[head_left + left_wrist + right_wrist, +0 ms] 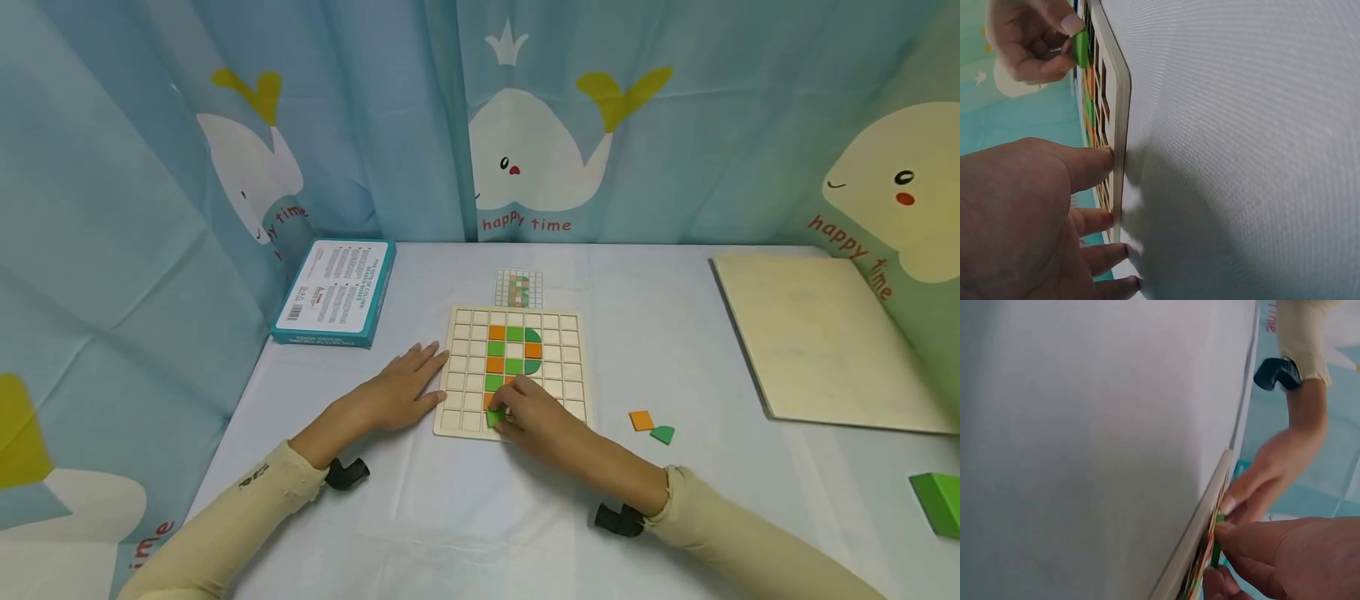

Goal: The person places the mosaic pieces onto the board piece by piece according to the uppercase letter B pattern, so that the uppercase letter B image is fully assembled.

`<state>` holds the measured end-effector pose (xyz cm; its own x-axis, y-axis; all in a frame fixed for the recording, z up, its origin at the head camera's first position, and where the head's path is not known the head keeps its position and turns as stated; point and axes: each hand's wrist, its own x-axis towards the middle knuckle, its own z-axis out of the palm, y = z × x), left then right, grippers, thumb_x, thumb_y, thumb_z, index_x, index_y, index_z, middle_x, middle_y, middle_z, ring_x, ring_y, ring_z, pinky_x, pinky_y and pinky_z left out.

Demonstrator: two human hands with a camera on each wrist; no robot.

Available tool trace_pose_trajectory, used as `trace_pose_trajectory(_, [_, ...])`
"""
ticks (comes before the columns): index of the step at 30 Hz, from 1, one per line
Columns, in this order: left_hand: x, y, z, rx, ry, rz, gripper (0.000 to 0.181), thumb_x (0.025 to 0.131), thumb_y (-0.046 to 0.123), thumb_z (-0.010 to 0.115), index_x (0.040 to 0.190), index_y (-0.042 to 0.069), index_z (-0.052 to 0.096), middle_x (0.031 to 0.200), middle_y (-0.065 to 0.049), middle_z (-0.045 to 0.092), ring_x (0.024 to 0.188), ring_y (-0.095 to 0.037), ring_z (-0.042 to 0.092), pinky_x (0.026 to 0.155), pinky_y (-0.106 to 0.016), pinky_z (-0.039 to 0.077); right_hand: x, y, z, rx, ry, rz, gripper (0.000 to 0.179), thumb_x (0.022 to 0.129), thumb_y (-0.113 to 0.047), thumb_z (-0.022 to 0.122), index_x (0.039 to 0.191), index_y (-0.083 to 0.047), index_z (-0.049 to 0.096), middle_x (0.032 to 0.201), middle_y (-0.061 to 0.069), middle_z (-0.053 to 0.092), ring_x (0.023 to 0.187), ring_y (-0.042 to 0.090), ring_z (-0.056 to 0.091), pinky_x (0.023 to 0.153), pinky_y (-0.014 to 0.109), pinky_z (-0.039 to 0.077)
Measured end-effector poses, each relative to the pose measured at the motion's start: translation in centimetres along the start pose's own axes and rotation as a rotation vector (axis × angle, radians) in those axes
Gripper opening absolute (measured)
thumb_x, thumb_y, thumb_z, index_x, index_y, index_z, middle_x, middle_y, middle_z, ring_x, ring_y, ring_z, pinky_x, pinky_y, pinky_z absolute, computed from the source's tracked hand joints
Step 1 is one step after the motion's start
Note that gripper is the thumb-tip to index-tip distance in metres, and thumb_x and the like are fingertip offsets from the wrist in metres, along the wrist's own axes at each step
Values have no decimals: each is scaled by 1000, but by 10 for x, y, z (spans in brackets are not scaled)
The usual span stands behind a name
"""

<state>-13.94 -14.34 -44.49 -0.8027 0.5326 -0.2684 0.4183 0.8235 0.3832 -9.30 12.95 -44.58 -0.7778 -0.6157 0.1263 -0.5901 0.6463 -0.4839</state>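
Observation:
A square wooden grid board (551, 321) lies on the table, with orange and green tiles set in its cells in a P-like shape. Between thumb and fingers, my right hand (536, 417) pinches a bright green square tile (493, 417) over the lower part of the tile column. The left wrist view shows that green tile (1080, 49) tilted on edge, close over the board. My left hand (405, 392) rests at the board's left side, fingers spread, thumb and fingertips touching the edge. Some lower tiles are hidden behind my right hand.
A printed pattern card (517, 288) lies behind the board. Right of it are a loose orange square tile (641, 421) and a green rounded tile (663, 434). A teal box (333, 292) stands back left, a wooden panel (832, 342) and green block (937, 502) at right.

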Motion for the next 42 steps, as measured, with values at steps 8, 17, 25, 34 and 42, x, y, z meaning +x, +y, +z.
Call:
trace_pose_trajectory(8, [0,1,0,-3,-3,1,71,111,40,50,169,8,24,176,-17,17,163,-41,12,129,-61,18,-3,-9,6,-50,33,-51,14,87,4,83,94,-5,75,95,3,62,86,16,60,75,22,56])
trace_pose_trajectory(17, [-1,2,-1,2,-3,-1,70,111,40,51,168,8,25,176,-17,18,163,-41,13,128,-62,19,-12,-3,-1,-89,53,-109,19,86,-1,86,100,-11,79,105,2,65,97,19,64,86,31,58])
trace_pose_trajectory(25, [-1,1,0,-1,-8,1,71,111,41,51,169,8,24,176,-16,16,163,-41,12,129,-61,18,-41,20,-43,-170,13,18,32,87,-10,88,115,-11,74,114,6,66,99,21,62,82,40,52])
trace_pose_trajectory(34, [-2,2,-2,-9,-9,-1,71,111,41,51,169,9,24,176,-15,16,163,-40,11,129,-61,18,-93,63,-89,-236,-114,314,35,86,0,83,116,-4,65,110,14,63,96,33,61,78,52,52])
trace_pose_trajectory(42, [-3,2,-2,-18,-12,0,71,111,40,51,169,9,23,177,-15,15,163,-41,11,129,-61,18,-106,87,-84,-172,-23,249,30,86,6,82,109,-1,64,103,11,63,93,29,64,80,47,57])
